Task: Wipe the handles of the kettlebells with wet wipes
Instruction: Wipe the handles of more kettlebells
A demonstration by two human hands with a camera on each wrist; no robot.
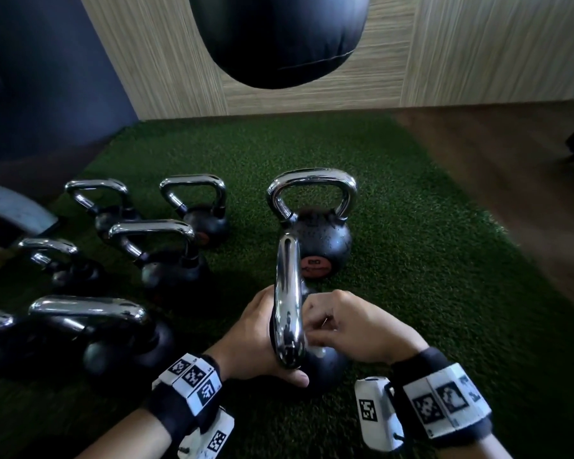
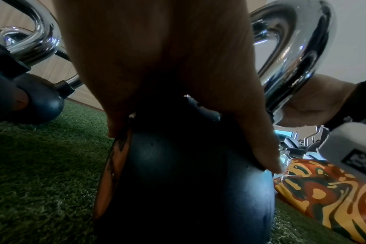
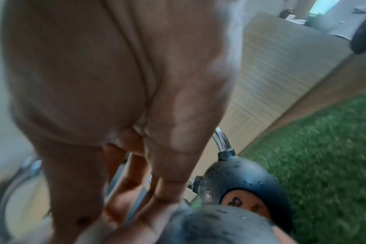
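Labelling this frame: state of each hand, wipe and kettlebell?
Black kettlebell with chrome handle: upright on green turf, held.
Left hand: steadies its body.
Right hand: presses white wet wipe against handle.
Black kettlebell behind, orange label: upright, untouched.

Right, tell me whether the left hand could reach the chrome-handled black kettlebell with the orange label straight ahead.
Probably yes: the black kettlebell with the orange label stands just beyond the held one, open turf around it, but the left hand would have to let go first.

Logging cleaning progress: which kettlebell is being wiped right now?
The kettlebell nearest the person, its chrome handle seen edge-on: the left hand steadies it, the right hand holds a white wipe against it. The others stand untouched.
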